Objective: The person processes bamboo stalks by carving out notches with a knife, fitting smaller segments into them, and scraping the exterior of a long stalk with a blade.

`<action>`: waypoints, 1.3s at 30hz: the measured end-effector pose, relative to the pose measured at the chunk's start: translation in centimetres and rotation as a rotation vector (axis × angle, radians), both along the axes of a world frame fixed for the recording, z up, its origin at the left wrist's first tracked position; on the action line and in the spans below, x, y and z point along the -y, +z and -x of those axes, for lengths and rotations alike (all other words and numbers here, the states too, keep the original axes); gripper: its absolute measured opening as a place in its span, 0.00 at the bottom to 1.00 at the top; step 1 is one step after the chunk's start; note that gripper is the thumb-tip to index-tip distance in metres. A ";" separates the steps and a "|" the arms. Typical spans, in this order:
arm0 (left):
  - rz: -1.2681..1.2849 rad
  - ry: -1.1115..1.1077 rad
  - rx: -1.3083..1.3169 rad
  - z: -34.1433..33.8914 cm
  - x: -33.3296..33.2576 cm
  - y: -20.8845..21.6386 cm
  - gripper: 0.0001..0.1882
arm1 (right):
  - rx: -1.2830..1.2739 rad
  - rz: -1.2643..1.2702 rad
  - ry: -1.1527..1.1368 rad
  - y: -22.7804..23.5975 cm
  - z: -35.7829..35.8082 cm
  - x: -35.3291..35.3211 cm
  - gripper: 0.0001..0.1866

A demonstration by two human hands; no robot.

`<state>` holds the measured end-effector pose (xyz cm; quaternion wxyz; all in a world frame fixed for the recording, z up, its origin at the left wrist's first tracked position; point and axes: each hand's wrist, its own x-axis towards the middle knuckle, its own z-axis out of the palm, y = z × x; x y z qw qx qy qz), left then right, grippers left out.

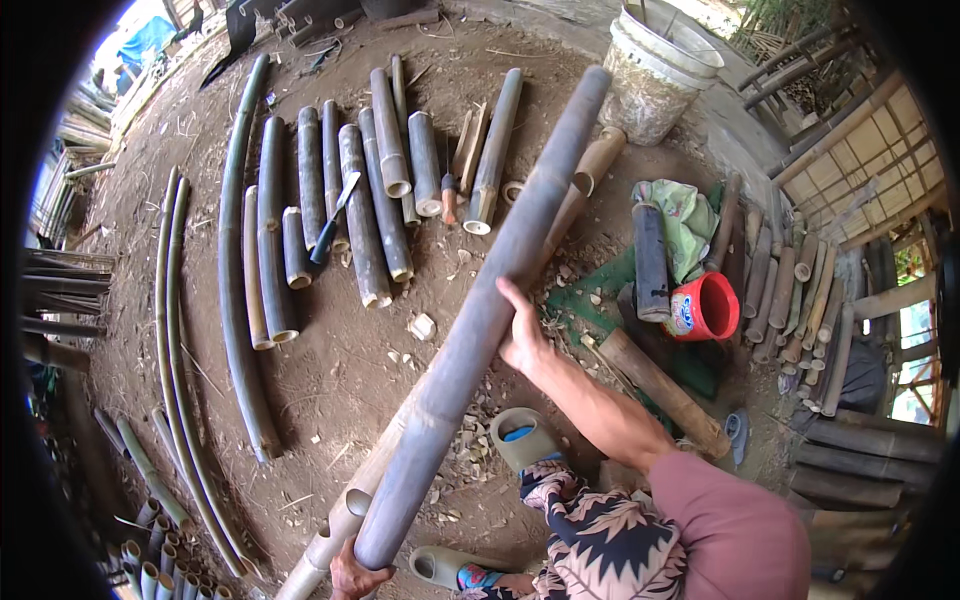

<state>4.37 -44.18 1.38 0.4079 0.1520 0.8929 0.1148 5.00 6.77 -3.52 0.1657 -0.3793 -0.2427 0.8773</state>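
Observation:
A long, thick grey-brown bamboo pole point(480, 300) slants across the middle, its far end at the upper right. My left hand point(357, 576) is closed round its near end, at the lower edge. Farther up, my right hand point(524, 332) grips the pole's right side, thumb raised against it; its other fingers are partly hidden. Under the pole lies a paler bamboo length point(388, 448) with a notch cut into it. Just beyond, a knife point(335, 218) with a pale blade and dark blue handle rests on the bamboo pieces.
Several cut bamboo pieces point(365, 225) lie in a row on the dirt. A white bucket point(655, 80) stands at the far right, and a red tub point(706, 306) lies nearer. More bamboo is stacked at the right point(800, 290). Two long thin poles point(170, 350) lie at the left.

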 end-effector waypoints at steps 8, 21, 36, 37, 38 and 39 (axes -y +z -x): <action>-0.224 -0.061 -0.003 5.6 -21.6 8.3 0.57 | -0.198 -0.012 0.090 -1.7 5.0 2.0 0.51; -0.316 0.352 0.806 -3.1 -9.0 8.8 0.47 | -0.019 -0.506 -0.113 -0.1 8.7 -25.5 0.32; -1.440 0.480 1.914 3.8 -43.9 12.8 0.37 | -0.669 -0.089 0.133 15.5 0.2 -9.1 0.34; -1.418 0.479 1.805 3.8 -44.1 14.3 0.37 | -0.656 -0.128 0.138 17.4 0.4 -9.9 0.33; -1.396 0.478 1.697 3.8 -44.3 15.7 0.36 | -0.644 -0.167 0.143 18.6 0.7 -10.4 0.33; -1.386 0.465 1.665 3.6 -44.7 16.4 0.35 | -0.655 -0.188 0.128 18.9 0.8 -10.9 0.32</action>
